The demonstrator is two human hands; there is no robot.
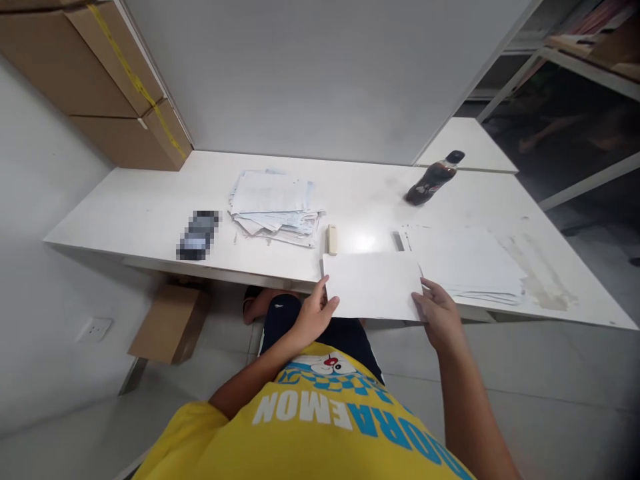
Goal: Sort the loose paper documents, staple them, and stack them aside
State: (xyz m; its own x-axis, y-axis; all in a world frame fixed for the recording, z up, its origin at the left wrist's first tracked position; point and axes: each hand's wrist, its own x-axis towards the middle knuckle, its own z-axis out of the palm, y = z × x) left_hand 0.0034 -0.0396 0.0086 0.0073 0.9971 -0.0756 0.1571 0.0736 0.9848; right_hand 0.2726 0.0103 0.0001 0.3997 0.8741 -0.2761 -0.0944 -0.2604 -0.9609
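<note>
Between my two hands is a blank white sheet of paper (pixel 373 285), held at the desk's front edge. My left hand (pixel 316 310) pinches its left side, thumb on top. At the right side, my right hand (pixel 439 310) grips the sheet between thumb and fingers. Whether it is one sheet or a folded one, I cannot tell. Just beyond its far left corner lies a small cream-coloured block-shaped object (pixel 332 240). A spread stack of white paper (pixel 470 263) lies to the right, close to my right hand.
An untidy pile of papers (pixel 273 203) lies left of centre on the white desk (pixel 150 200). Farther left is a blurred-out dark device (pixel 199 235). A dark soda bottle (pixel 434 179) stands at the back right. Cardboard boxes (pixel 120 127) fill the left corner; another box (pixel 167 323) is under the desk.
</note>
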